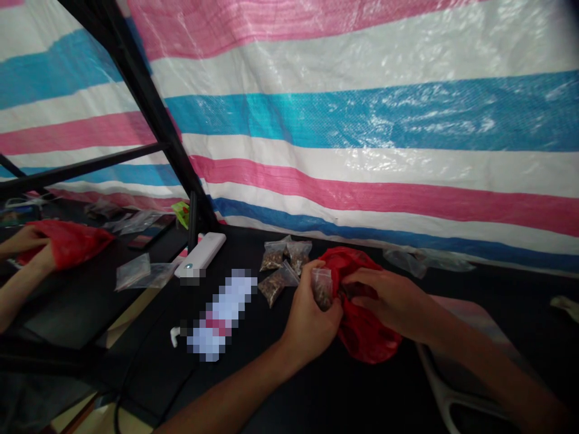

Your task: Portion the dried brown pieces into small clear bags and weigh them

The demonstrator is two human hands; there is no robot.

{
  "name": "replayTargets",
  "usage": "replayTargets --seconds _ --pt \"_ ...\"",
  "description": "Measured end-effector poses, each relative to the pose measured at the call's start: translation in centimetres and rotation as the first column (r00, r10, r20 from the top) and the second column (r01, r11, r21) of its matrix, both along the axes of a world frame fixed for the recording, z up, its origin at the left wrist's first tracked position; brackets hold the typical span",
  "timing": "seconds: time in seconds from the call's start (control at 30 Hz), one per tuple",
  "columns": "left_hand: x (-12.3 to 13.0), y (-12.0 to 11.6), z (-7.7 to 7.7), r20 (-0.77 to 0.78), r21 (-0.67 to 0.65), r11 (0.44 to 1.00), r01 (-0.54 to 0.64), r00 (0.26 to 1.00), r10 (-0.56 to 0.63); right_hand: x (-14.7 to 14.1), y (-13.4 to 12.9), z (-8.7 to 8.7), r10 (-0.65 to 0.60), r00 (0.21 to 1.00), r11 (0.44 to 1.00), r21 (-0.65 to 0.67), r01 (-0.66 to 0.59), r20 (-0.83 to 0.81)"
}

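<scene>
A small clear zip bag of brown bits [322, 288] is in my left hand [312, 319], whose thumb and fingers curl round it at the left edge of a red plastic bag [371, 334]. My right hand [391, 301] reaches over the red bag from the right, its fingers bent at the bag's opening; what they hold, if anything, is hidden. Several similar small bags [274, 286] lie on the black table just left of and behind my left hand.
Left of my hands are a white power bank [201, 254], a blurred-out device [221, 319] and a white earbud [174, 337]. Flat clear bags [423, 260] lie behind. A metal frame [149, 108] divides off another table, where a person's hands [38, 256] hold a red bag.
</scene>
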State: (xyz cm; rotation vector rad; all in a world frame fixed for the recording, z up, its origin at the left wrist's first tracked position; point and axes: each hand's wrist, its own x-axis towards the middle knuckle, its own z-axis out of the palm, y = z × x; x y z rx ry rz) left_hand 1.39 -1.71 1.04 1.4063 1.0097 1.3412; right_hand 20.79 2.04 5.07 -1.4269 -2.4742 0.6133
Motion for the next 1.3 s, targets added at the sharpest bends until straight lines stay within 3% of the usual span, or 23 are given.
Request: replayTargets --seconds 0.1,0.27,0.43,0.5,0.6,0.77,1.03,1.2,1.3 --pt "0.0 -0.3 -0.1 -0.084 0.022 0.999 -0.035 0.996 0.037 0.5 0.3 0.2 -0.049 0.996 0.993 -0.112 0.041 -0.068" --pt "-0.3 -0.4 -0.4 -0.246 0.004 0.996 -0.084 0.966 0.082 1.9 0.8 0.9 -0.070 0.944 0.958 -0.284 -0.026 -0.324" --pt "-0.8 -0.2 -0.2 -0.497 0.135 0.991 -0.028 0.863 0.092 1.9 0.2 2.3 -0.072 0.885 0.938 -0.333 -0.096 -0.460" --pt "-0.8 -0.2 -0.2 -0.542 0.170 0.985 -0.003 0.835 0.096 1.4 -0.3 2.9 -0.027 0.901 0.956 -0.276 -0.103 -0.433" --pt "-0.7 -0.3 -0.2 -0.561 0.188 0.982 0.027 0.824 0.085 0.6 -1.0 3.5 0.111 0.925 0.985 -0.080 -0.150 -0.364" --pt "-0.6 -0.4 -0.7 -0.535 0.194 0.979 0.059 0.843 0.055 0.4 -1.4 3.6 0.217 0.939 0.975 0.106 -0.196 -0.266" --pt "-0.8 -0.5 0.1 -0.571 0.166 0.982 0.092 0.821 0.020 1.5 -1.2 3.9 0.117 0.966 0.980 0.183 -0.076 -0.230" --pt "-1.0 -0.3 -0.2 -0.476 0.234 0.972 0.036 0.876 0.082 2.5 -0.2 3.4 0.047 0.986 0.977 0.214 -0.013 -0.158" --pt "-1.3 -0.1 -0.4 -0.413 0.254 0.967 -0.013 0.903 0.121 2.1 -0.9 3.4 0.078 0.989 0.965 0.260 -0.043 -0.126"
